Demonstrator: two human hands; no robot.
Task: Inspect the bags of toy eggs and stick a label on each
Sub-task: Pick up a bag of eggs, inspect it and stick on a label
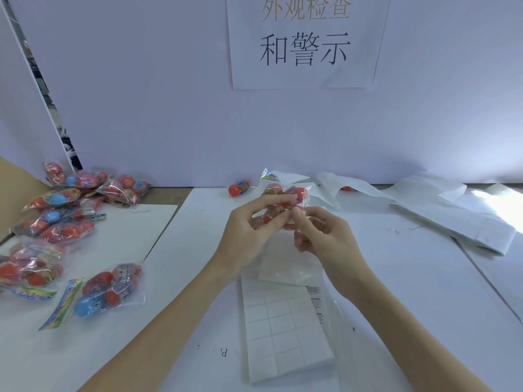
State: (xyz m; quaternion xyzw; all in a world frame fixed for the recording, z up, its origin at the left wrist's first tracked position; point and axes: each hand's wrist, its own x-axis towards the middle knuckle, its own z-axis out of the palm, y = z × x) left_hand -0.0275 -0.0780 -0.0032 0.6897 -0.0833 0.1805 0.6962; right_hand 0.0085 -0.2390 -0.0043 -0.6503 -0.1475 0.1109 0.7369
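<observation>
My left hand [249, 230] holds a clear bag of red toy eggs [294, 193] up above the table's middle, fingers curled round it. My right hand [319, 236] meets the bag's lower right side, thumb and forefinger pinched together there; whether a small label sits between them is too blurred to tell. Below the hands lies a stack of label sheets [285, 329], mostly peeled, with a few printed warning labels along its right edge.
Several bags of red and blue eggs [62, 210] are heaped at the left, one bag [110, 290] closer in. A loose red egg [239, 188] lies by the back wall. Used backing sheets [452, 216] are spread at the right. A paper sign [305, 43] hangs on the wall.
</observation>
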